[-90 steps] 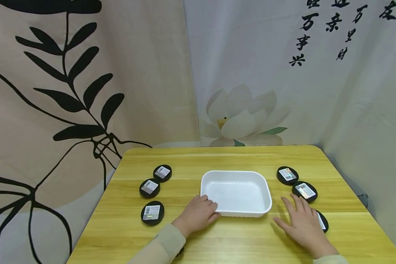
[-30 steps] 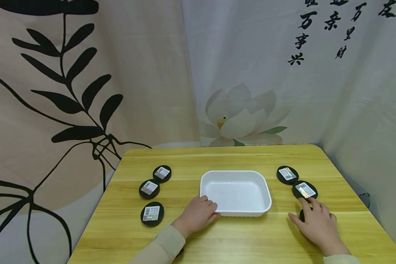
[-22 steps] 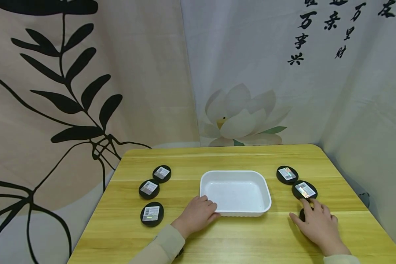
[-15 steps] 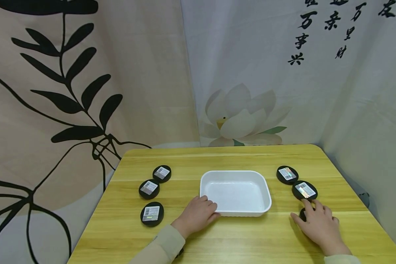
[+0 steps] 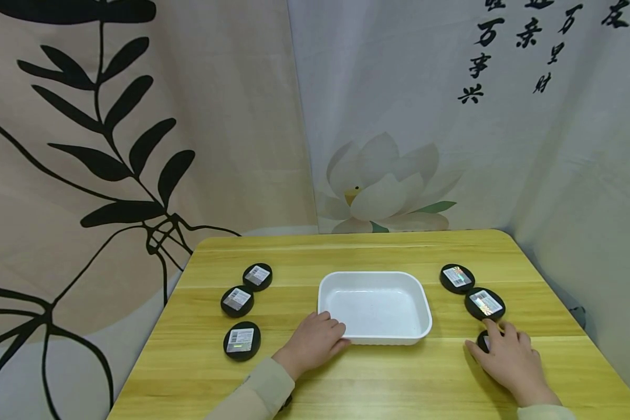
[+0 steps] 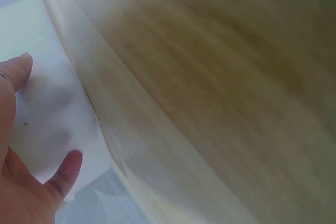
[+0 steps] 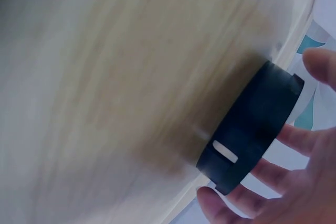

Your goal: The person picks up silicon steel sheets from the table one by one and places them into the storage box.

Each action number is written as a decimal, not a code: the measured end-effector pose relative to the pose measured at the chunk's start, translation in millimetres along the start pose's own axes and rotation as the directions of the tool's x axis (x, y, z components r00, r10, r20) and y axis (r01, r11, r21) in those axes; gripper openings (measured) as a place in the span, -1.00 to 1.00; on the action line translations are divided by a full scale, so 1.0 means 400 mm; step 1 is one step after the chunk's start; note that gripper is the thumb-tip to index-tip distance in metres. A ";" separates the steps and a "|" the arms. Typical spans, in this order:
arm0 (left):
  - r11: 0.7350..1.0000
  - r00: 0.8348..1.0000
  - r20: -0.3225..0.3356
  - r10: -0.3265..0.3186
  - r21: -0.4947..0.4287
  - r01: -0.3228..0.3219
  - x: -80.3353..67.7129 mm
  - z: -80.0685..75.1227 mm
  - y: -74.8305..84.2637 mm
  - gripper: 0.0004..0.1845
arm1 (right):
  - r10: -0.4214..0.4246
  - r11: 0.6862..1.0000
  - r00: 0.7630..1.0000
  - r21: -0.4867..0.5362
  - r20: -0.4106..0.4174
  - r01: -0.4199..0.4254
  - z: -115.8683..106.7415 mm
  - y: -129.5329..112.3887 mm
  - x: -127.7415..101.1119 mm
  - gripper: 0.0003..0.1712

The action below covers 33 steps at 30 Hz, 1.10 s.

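Observation:
My left hand point(image 5: 315, 341) holds the near left corner of a white rectangular tray point(image 5: 424, 332), its fingers at the rim. The left wrist view shows two digits spread against the tray's pale wall point(image 6: 58, 124). My right hand point(image 5: 509, 359) rests over a thick black round disc point(image 5: 483, 343) with a pale label, mostly hidden in the head view. In the right wrist view this disc point(image 7: 252, 124) shows a small pale slot in its side. Loosely bent fingers point(image 7: 270, 174) lie along it, and the thumb point(image 7: 320, 64) stands apart from it.
Two more labelled black discs, a far one point(image 5: 457, 279) and a nearer one point(image 5: 485, 304), lie beyond my right hand. Three similar discs point(image 5: 242, 340) lie on the left of the wooden table point(image 5: 388, 385). Printed curtains point(image 5: 241, 116) hang behind.
Over three seconds my right hand has moved right, and the nearest right disc has shifted left beneath it. Lately the hand has edged back, showing more label. The left hand and tray stay put.

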<state>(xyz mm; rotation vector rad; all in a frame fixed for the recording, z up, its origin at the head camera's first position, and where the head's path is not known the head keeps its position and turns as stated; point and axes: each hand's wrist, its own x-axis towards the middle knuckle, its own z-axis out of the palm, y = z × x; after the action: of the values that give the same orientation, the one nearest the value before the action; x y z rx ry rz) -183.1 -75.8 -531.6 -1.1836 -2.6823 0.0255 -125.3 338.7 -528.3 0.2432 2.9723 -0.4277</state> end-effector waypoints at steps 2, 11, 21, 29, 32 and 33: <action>1.000 1.000 -0.001 0.000 -0.001 0.000 -0.001 -0.002 0.001 -0.64 | 0.001 1.000 1.000 -0.005 0.007 -0.001 0.000 0.002 0.001 0.08; 1.000 1.000 -0.004 0.002 -0.009 -0.002 -0.002 -0.001 0.000 -0.64 | 0.010 1.000 0.999 -0.024 0.044 -0.009 0.005 0.008 0.007 0.09; 1.000 1.000 -0.002 0.000 -0.012 0.000 -0.002 -0.001 0.001 -0.64 | 0.029 0.999 0.996 -0.035 0.086 -0.026 0.006 0.010 0.009 0.10; 1.000 1.000 -0.003 0.002 -0.012 -0.002 -0.002 0.000 -0.001 -0.64 | 0.034 0.999 0.995 -0.033 0.098 -0.031 0.003 0.007 0.007 0.08; 1.000 1.000 -0.003 0.002 -0.013 -0.002 -0.003 0.000 -0.001 -0.64 | 0.033 0.999 0.994 -0.032 0.101 -0.030 0.002 0.006 0.007 0.07; 1.000 1.000 -0.002 0.002 -0.014 -0.002 -0.003 0.000 -0.001 -0.64 | 0.033 0.999 0.994 -0.032 0.103 -0.030 0.003 0.006 0.007 0.07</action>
<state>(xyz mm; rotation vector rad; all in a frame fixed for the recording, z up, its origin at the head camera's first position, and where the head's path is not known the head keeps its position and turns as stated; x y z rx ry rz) -182.6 -76.9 -531.8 -1.1896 -2.6840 0.0056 -127.5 340.9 -530.2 0.2566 2.8674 -0.3795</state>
